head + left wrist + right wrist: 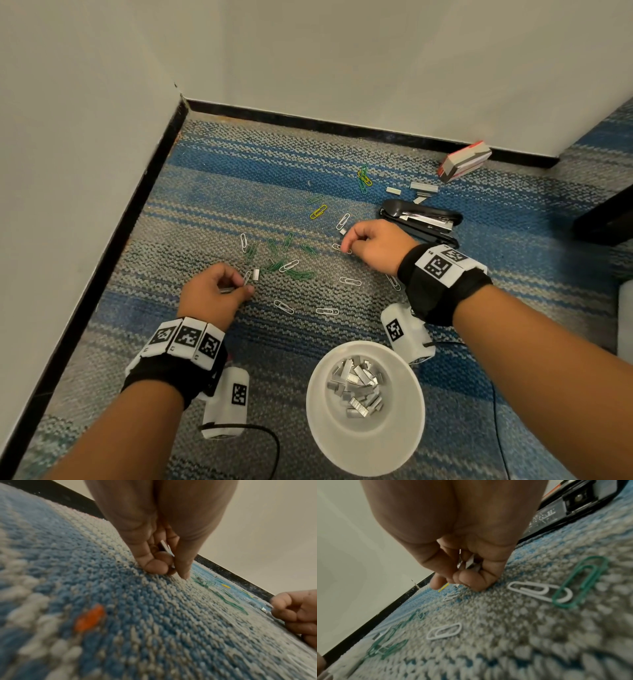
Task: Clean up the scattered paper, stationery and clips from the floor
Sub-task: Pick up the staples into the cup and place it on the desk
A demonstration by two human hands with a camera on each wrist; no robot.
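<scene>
Your inventory on the carpet: green paper clips (294,265) lie flat in a loose cluster between your hands; white paper clips (350,281) lie singly around them; a yellow paper clip (318,211) lies beyond, with a green-and-yellow tangle (363,179) farther back. Silver staple strips (424,187) lie beside the open black stapler (423,219). A red-and-white staple box (464,161) lies tilted near the skirting. The white bowl (317,407) nearest you holds a heap of collected staple strips (356,387).
</scene>
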